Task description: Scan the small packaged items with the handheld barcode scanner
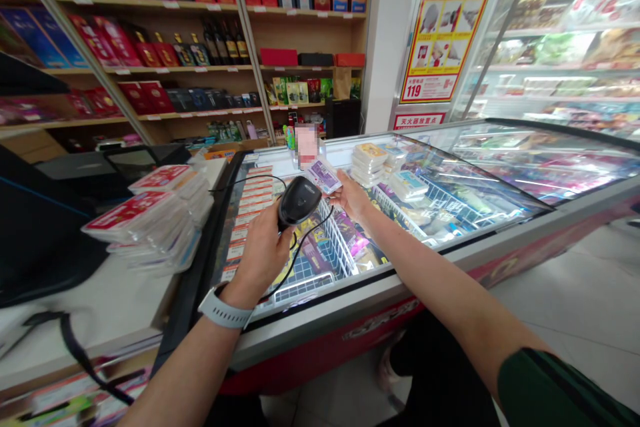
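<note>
My left hand, with a pale watch band on the wrist, is wrapped round a black barcode scanner. A cable hangs from the scanner and loops over the freezer. Just right of the scanner's head, my right hand grips a flat package with a purple and white label, tilted up. Both hands are above the glass top of a chest freezer. Beyond my right hand, clear packs with yellow labels are stacked on the glass, and packs with pale blue labels lie nearer.
On the counter at left stand stacked clear trays with red labels, beside a dark monitor. Wire baskets with colourful packets are under the freezer glass. Shelves of boxes and bottles line the back; a lit display case stands right.
</note>
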